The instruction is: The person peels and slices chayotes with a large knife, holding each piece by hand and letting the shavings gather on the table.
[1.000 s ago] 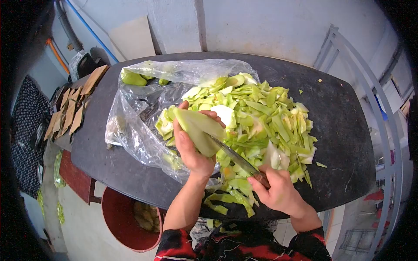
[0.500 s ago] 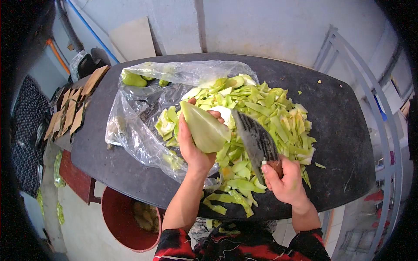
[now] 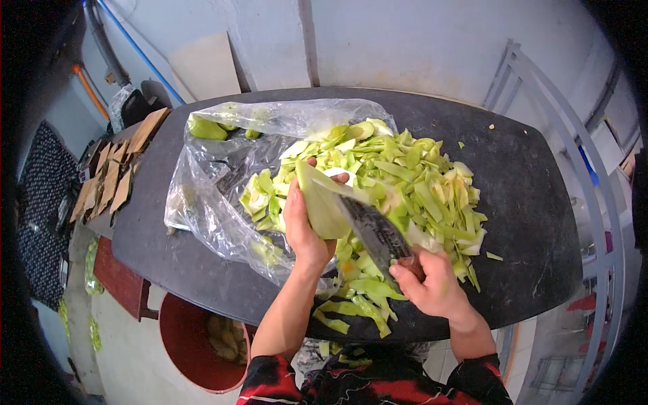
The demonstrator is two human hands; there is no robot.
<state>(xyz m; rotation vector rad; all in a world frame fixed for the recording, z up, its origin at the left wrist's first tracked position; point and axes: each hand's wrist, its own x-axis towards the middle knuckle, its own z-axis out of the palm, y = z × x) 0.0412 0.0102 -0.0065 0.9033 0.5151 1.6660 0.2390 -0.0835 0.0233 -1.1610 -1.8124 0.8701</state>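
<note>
My left hand (image 3: 302,233) is wrapped around a large, pale green peeled fruit (image 3: 321,209), held upright above the table; I cannot tell its exact kind. In my right hand (image 3: 437,287) is a broad-bladed knife (image 3: 375,231) with a brownish handle, its dark, wet-looking blade slanting up and left. The blade's tip end overlaps the right side of the fruit. Beneath and beyond both hands spreads a pile of green and whitish slices (image 3: 422,182). Several of them lie near the table's front edge.
A clear plastic bag (image 3: 196,226) lies on the dark table (image 3: 530,229), with whole green fruits (image 3: 207,128) at its far corner. A red bucket (image 3: 177,344) stands on the floor at front left. Grey metal railing (image 3: 603,236) runs along the right.
The knife has moved left, from beside the fruit to across its right side. My left hand has turned the fruit slightly, so it looks narrower.
</note>
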